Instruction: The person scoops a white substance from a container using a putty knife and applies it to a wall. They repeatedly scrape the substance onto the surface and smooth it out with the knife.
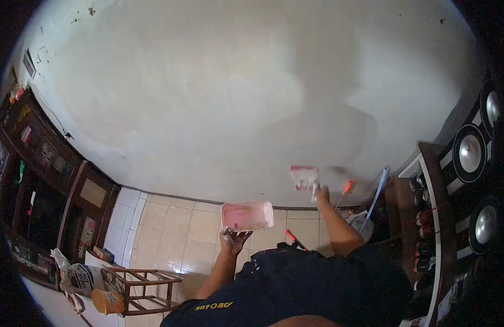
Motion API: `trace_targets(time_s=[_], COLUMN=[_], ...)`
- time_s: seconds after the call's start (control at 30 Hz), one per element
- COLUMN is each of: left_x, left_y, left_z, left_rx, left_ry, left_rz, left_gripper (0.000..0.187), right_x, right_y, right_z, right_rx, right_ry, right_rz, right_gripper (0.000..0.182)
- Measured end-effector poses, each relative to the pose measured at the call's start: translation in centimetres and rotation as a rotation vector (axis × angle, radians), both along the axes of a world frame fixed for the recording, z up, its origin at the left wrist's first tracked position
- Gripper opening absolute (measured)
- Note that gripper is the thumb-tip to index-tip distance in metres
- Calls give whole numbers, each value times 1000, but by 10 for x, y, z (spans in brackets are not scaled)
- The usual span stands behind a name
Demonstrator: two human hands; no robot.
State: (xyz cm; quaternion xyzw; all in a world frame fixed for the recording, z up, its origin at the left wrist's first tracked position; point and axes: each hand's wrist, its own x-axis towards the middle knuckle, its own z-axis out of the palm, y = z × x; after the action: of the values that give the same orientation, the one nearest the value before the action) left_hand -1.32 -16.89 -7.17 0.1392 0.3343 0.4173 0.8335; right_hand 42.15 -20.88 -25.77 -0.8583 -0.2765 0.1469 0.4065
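Observation:
My left hand (234, 241) is closed around the near edge of a shallow pink paint tray (247, 216), held up over the floor. The tray's inside has pinkish-white smears. Out in front of the wall, my right hand (321, 195) grips a paint roller (304, 177) by its handle. White coats the roller's head, with pink along its upper edge; its exact shape is a little blurred. Whether it touches the pale wall (208, 120) cannot be made out.
A wooden stool frame (148, 284) lies at lower left beside an orange bucket (107, 301) and a white bag. Dark cabinets (88, 201) line the left. On the right stand a shoe rack (426, 223) and a blue-handled stick (378, 191). An orange-handled tool (293, 237) lies on the tiles.

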Motion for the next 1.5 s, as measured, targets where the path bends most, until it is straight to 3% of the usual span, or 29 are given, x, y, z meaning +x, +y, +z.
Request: trace_targets(time_s=[0.03,0.07,0.1,0.13,0.17,0.2,0.23,0.27,0.3,0.4,0.5,0.57,0.63,0.67,0.7,0.73,0.77,0.8,0.83,0.87,0.9,0.97,1.03,1.1,1.17,1.2,1.3,1.4,1.5], left_x=[3,5,7,9,11,14,18,23,27,32,31,28,26,23,20,18,17,14,11,8,4,2,-8,-12,-15,-18,-19,-22,-27], left_y=[2,4,6,11,18,22,23,21,20,20,14,10,15,15,12,11,10,9,11,15,16,18,23,29,31,31,22,18,13], left_z=[1,-1,-4,-11,-21,-25,-21,-11,-6,-3,1,-3,-7,-12,-17,-14,-6,-2,-5,-11,-18,-22,-31,-29,-5,8,39,49,44], left_rx=[-5,1,7,3,11,22,24,24,24,38,6,-39,-69,-50,-32,-28,13,48,46,48,45,28,28,61,78,69,135,126,151], left_ry=[1,-4,-9,-8,-11,-14,-12,3,19,-23,-27,-18,-21,-42,-61,-68,-44,-14,-15,-17,-20,-32,-59,-65,-56,-67,-26,-59,-63], left_rz=[2,-16,-34,-35,-66,-97,-98,-98,-98,-128,-110,-103,-95,-112,-127,-125,-125,-125,-119,-101,-81,-51,-24,5,27,34,87,117,132], left_gripper=[39,36,33,33,32,31,31,32,34,36,41,41,42,40,39,39,36,33,33,33,32,32,33,32,31,31,44,26,35], right_x=[21,53,40,49,32,18,-1,24,12,54,25,11,2,-16,2,-11,-30,-29,-44,-75,-83,-93,-91,-117,-151,-161,-179,-205,-222], right_y=[45,18,49,51,64,57,53,74,72,123,119,120,122,107,118,116,95,88,77,46,32,1,-15,-15,-14,-14,-14,-18,-27], right_z=[-27,30,127,220,316,408,480,519,572,636,616,553,457,409,324,258,216,140,87,90,89,84,103,162,230,239,243,242,240], right_rx=[60,53,384,381,782,653,844,852,593,461,351,232,189,132,-17,74,361,-14,-109,153,145,64,423,487,252,225,377,391,397], right_ry=[-148,-146,163,164,65,-88,-144,-507,-460,-1016,-824,-670,-522,-543,-638,-497,-784,-551,-467,-523,-525,646,1392,1488,1407,1412,1541,1487,1652], right_rz=[-110,-110,-194,-195,-90,-54,4,6,-54,-221,-184,-196,-229,-158,-80,-158,-76,115,155,188,199,397,528,449,157,155,704,631,626], right_gripper=[56,56,55,55,45,44,44,49,53,35,34,33,31,63,44,33,31,32,31,33,33,29,25,29,39,39,38,39,38])
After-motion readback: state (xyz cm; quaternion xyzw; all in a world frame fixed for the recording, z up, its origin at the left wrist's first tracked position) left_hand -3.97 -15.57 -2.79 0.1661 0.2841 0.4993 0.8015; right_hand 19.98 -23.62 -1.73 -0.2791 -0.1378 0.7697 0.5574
